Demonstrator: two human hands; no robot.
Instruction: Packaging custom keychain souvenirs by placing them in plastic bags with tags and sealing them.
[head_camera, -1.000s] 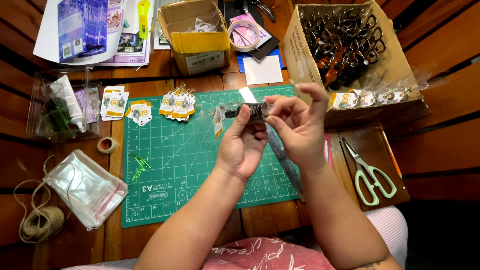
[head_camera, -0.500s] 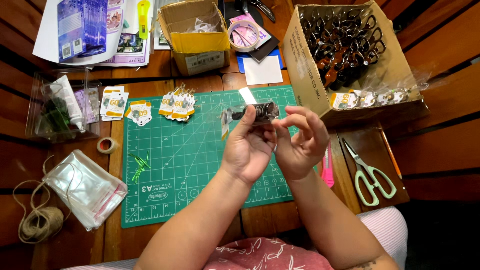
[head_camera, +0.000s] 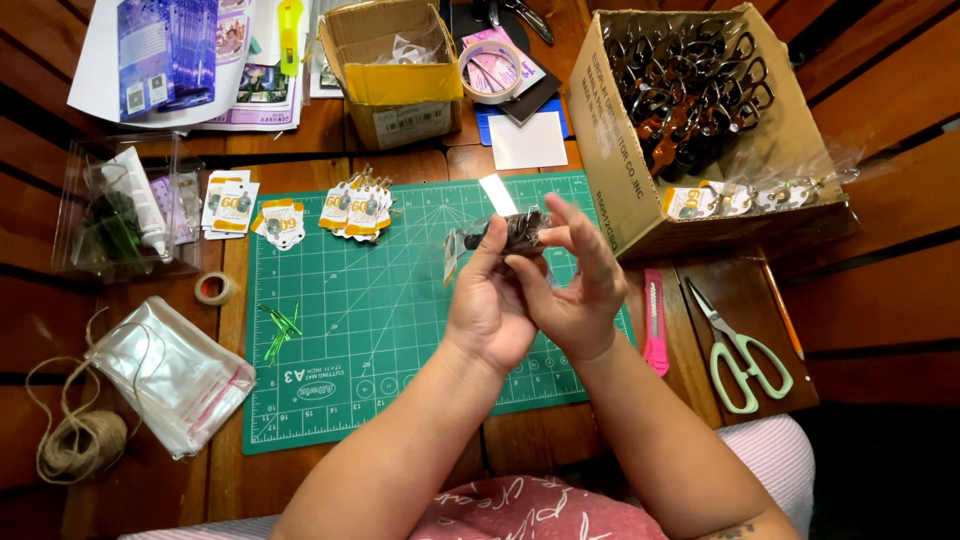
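Observation:
Both my hands meet above the green cutting mat (head_camera: 390, 330). My left hand (head_camera: 487, 305) pinches a small clear plastic bag with a dark metal piece inside (head_camera: 505, 232), held level at its fingertips. My right hand (head_camera: 577, 285) presses against the bag from the right, thumb under it and fingers spread upward. A white strip (head_camera: 497, 194) lies on the mat just behind the bag.
Paper tags (head_camera: 352, 210) lie along the mat's far edge, green sticks (head_camera: 280, 328) at its left. Clear bags (head_camera: 170, 372), twine (head_camera: 75, 445) and tape roll (head_camera: 214, 289) lie left. A cardboard box of dark clips (head_camera: 690, 110), pink cutter (head_camera: 655, 320) and scissors (head_camera: 740, 350) are right.
My hands have come down and nearer to me with the bag. My right hand has shifted from pinching the bag's right end to pressing beside it with fingers spread.

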